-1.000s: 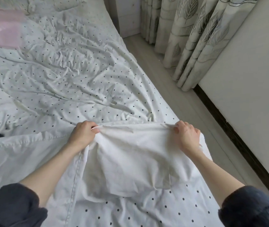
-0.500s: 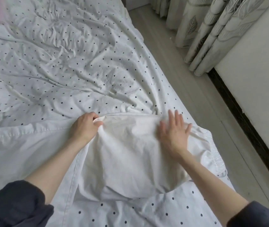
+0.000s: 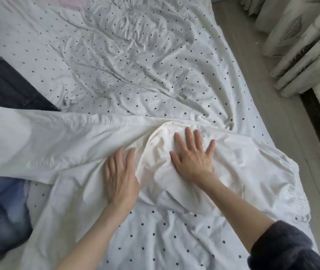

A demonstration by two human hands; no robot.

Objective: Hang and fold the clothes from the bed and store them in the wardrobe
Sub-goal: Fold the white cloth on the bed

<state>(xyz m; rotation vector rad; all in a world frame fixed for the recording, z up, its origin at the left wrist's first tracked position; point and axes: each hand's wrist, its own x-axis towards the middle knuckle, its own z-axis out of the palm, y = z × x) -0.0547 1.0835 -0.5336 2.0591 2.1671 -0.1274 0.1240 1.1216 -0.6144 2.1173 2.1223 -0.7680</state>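
Setting was a home bedroom: bed (image 3: pixel 155 65) covered by a rumpled dotted sheet, clothes (image 3: pixel 9 88) lying on it, patterned curtains (image 3: pixel 301 45) hanging to a pale floor (image 3: pixel 252 61).

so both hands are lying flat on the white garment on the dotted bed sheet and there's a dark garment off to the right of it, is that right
Not quite. The head view shows the dark garment to the left of the white garment, not the right. The rest holds: the left hand and right hand lie flat on it, on the dotted bed sheet.
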